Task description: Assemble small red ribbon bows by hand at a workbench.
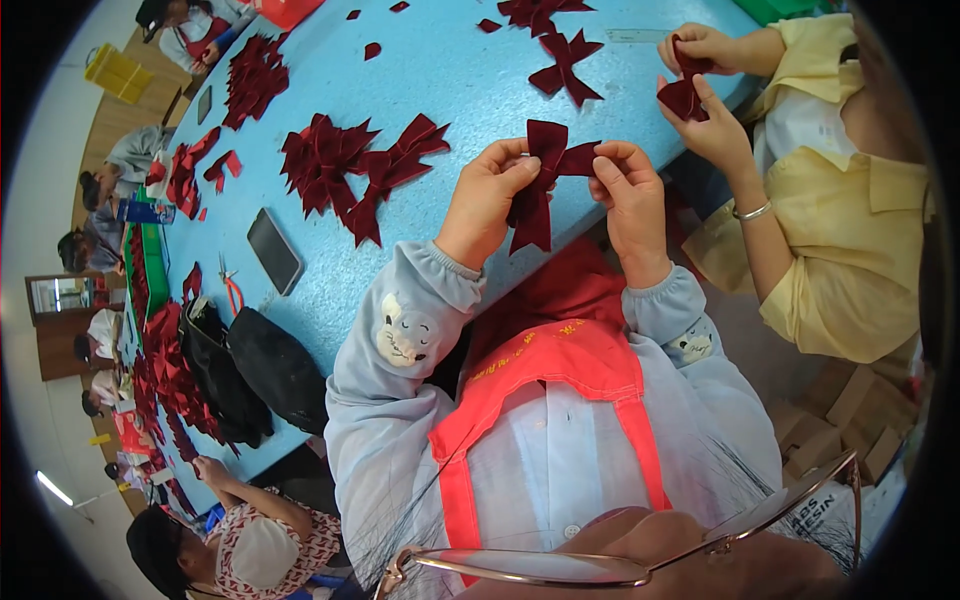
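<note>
Near the table's front edge I hold a dark red velvet ribbon bow [541,196] in the air, its loops and notched tails spread. My left hand [481,203] is closed on its left side, thumb pressed near the centre. My right hand [634,207] pinches the end of the loop pointing right. To the left of my hands, a heap of similar bows [322,163] lies on the blue table [440,60], with a few looser bows [400,165] beside it. Another bow [567,67] rests farther off.
At my right, a co-worker in a yellow shirt handles a red ribbon piece [684,97]. On the table's left are a phone [274,250], orange-handled pliers [232,290], a black bag [275,365] and a green bin [152,268]. More people sit along the far left.
</note>
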The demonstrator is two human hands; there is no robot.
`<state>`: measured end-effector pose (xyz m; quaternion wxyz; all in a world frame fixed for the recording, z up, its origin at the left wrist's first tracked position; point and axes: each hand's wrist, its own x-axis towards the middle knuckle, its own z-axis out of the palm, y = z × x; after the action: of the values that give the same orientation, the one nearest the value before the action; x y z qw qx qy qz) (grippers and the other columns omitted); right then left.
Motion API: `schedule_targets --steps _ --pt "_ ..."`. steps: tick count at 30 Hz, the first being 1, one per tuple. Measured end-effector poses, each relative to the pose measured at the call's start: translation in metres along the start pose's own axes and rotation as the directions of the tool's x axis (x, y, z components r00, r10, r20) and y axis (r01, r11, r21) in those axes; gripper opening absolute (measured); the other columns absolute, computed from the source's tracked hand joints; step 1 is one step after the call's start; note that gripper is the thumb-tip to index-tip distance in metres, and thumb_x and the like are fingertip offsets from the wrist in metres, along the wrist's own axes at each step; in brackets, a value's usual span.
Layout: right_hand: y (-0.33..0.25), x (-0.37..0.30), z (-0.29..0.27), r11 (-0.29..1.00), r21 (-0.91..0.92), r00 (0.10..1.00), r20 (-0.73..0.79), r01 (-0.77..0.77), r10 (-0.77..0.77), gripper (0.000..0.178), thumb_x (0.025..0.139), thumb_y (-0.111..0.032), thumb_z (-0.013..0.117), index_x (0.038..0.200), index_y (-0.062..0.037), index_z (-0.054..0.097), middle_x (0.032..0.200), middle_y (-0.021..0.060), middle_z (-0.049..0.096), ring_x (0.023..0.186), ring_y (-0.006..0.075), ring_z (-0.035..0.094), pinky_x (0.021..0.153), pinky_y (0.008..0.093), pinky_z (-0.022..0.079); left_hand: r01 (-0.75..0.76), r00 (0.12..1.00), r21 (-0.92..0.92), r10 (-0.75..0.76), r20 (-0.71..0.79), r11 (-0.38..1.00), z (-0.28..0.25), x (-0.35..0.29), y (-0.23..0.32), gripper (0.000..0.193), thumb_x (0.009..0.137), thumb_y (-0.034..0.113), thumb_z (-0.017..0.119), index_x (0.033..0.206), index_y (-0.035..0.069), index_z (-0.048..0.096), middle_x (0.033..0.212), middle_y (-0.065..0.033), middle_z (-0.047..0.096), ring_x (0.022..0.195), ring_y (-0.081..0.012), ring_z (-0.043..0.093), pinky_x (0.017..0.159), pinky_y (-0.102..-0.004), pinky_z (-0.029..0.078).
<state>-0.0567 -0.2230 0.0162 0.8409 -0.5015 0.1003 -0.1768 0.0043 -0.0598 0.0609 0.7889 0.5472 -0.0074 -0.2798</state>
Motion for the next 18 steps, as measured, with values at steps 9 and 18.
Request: schedule_targets --steps 9,18 --pt "-0.001 0.006 -0.019 0.999 -0.03 0.995 -0.092 0.019 -0.022 0.015 0.092 -0.005 0.061 0.107 -0.0039 0.062 0.085 -0.0002 0.062 0.071 0.0073 0.057 0.061 0.0194 0.044 0.026 1.0 -0.042 -0.026 -0.01 0.999 0.016 0.03 -0.014 0.022 0.092 0.005 0.059 0.113 0.001 0.059 0.101 -0.0079 0.067 0.084 -0.0164 0.065 0.076 -0.0319 0.055" --pt "-0.002 0.0 -0.036 0.998 -0.024 0.984 -0.167 0.055 -0.058 0.017 0.092 -0.003 0.057 0.109 -0.0028 0.06 0.089 0.0035 0.063 0.071 0.0078 0.057 0.059 0.0187 0.044 0.03 0.999 -0.001 -0.03 -0.032 1.0 0.022 0.038 -0.011 0.022 0.091 0.004 0.059 0.112 0.0 0.059 0.099 -0.0075 0.066 0.081 -0.0143 0.064 0.072 -0.0303 0.056"
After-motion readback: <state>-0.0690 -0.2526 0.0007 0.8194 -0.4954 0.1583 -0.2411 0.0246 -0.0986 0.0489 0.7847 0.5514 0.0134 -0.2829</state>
